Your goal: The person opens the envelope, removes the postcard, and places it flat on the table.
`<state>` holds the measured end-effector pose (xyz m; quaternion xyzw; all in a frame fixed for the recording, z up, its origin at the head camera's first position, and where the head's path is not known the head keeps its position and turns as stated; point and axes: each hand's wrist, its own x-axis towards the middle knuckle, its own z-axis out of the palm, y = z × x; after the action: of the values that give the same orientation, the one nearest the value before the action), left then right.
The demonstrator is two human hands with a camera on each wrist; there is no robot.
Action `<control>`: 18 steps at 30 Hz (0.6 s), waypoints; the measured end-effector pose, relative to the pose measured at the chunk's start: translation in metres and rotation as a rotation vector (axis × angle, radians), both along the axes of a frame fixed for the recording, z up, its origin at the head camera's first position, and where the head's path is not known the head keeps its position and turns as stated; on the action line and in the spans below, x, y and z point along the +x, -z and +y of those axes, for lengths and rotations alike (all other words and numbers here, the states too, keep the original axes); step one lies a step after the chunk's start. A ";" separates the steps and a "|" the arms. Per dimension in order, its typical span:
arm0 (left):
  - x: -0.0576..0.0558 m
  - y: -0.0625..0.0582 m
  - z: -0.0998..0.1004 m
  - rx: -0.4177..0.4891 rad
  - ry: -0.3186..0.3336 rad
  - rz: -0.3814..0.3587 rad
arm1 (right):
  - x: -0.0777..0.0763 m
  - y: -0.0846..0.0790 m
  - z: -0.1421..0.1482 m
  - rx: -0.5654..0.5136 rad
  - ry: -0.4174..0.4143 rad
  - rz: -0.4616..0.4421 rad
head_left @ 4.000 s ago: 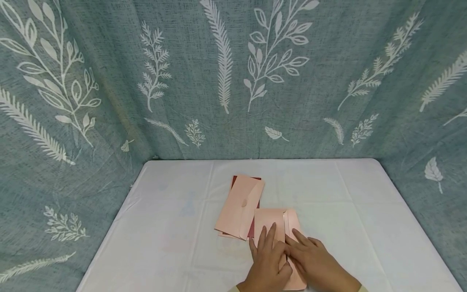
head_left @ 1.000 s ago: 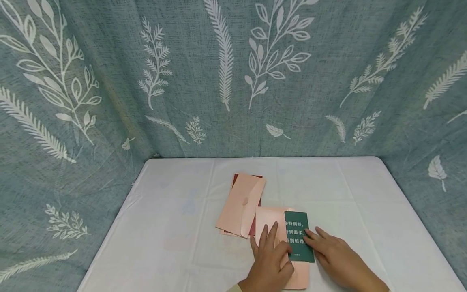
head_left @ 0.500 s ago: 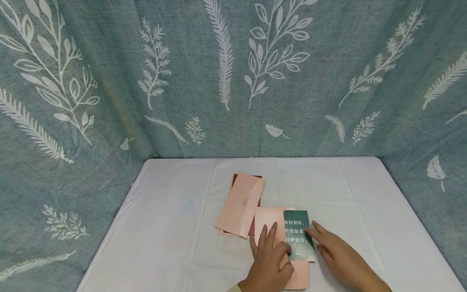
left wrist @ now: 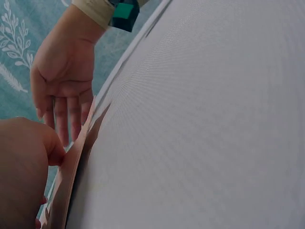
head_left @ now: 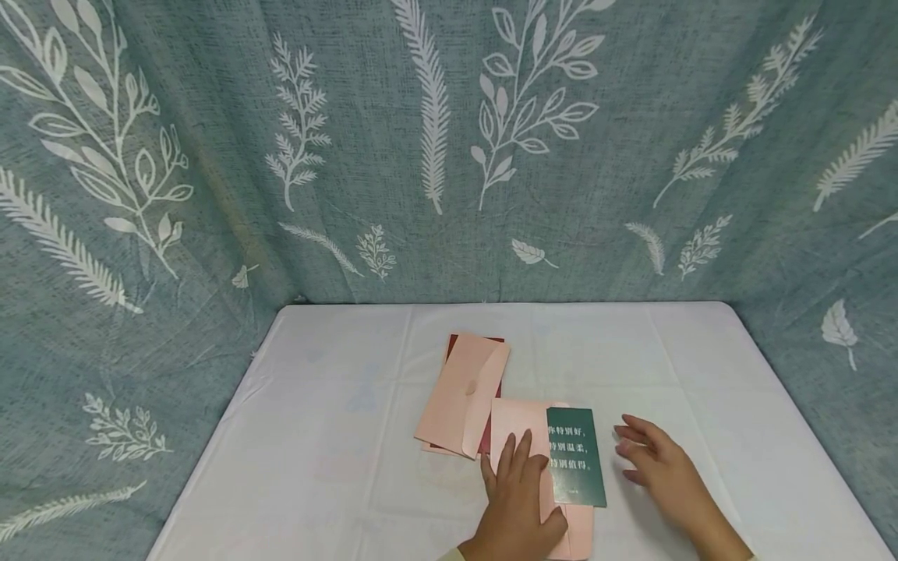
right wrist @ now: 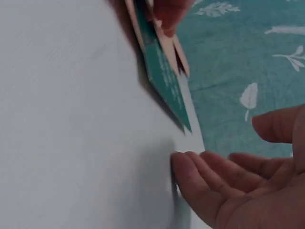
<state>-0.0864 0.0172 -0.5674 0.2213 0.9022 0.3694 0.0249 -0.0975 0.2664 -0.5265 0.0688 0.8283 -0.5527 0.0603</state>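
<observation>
A pink envelope [head_left: 521, 421] lies on the table with its flap side to the right. From its right-hand opening sticks a dark green card [head_left: 579, 458] with white printed characters; the card's left part is hidden in the envelope. My left hand [head_left: 515, 499] rests on the envelope, fingers spread over its front and thumb near the lower part. My right hand [head_left: 662, 471] is off to the right of the card, holding nothing, its fingers loosely bent. In the right wrist view the green card [right wrist: 164, 83] juts out, with the right fingertips apart from it.
Behind and left of the envelope lies another pink envelope [head_left: 459, 397] on top of a dark red piece [head_left: 497, 340], with a further pink edge under them. A white cloth [head_left: 337, 467] covers the table. A green leaf-patterned curtain [head_left: 351, 140] hangs around the far and side edges.
Four seconds ago both hands were on the envelope and no green card showed. The card now sticks out. My right hand, at the card's edge half a second ago, has drawn away right.
</observation>
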 end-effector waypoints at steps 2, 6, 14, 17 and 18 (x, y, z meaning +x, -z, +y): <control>-0.001 -0.001 0.001 -0.036 0.000 -0.005 | -0.003 -0.001 0.001 -0.114 0.031 -0.098; -0.002 -0.002 0.001 -0.097 0.009 0.012 | -0.007 -0.003 0.003 -0.234 0.062 -0.196; -0.002 0.001 0.001 -0.110 0.016 0.019 | -0.008 -0.003 0.006 -0.456 0.002 -0.230; -0.002 0.002 0.001 -0.083 0.019 0.011 | -0.009 -0.001 0.008 -0.500 -0.032 -0.236; -0.002 0.002 0.001 -0.074 0.020 0.008 | -0.009 0.001 0.008 -0.508 -0.044 -0.236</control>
<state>-0.0885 0.0181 -0.5695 0.2308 0.9130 0.3348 0.0334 -0.1067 0.2745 -0.5270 0.0973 0.6516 -0.7295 0.1835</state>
